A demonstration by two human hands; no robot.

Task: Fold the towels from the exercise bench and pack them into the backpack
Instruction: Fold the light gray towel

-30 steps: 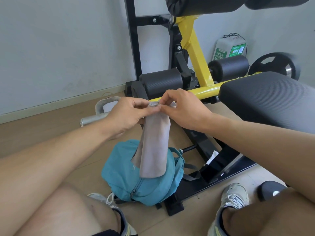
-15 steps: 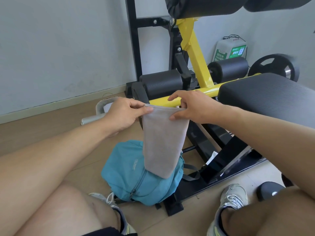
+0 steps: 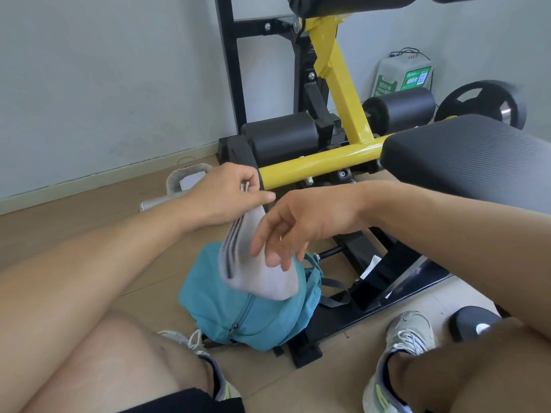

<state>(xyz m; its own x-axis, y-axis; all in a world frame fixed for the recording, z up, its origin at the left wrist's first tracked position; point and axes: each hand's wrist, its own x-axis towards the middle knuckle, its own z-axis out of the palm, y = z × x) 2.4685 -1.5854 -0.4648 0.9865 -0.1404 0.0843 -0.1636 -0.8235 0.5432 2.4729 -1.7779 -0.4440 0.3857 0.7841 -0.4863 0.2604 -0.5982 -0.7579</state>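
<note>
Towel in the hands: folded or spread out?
Folded. The towel hangs from the left hand as a narrow bundle with several stacked layer edges showing along its side, above the backpack.

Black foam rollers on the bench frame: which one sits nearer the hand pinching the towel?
The lower roller, left of the yellow post, sits nearer the left hand pinching the towel. The other roller lies right of the post.

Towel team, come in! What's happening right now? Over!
Left hand pinching folded towel at top. Right hand open, fingers on towel's face. Backpack below on floor, zipped shut as far as visible.
</note>
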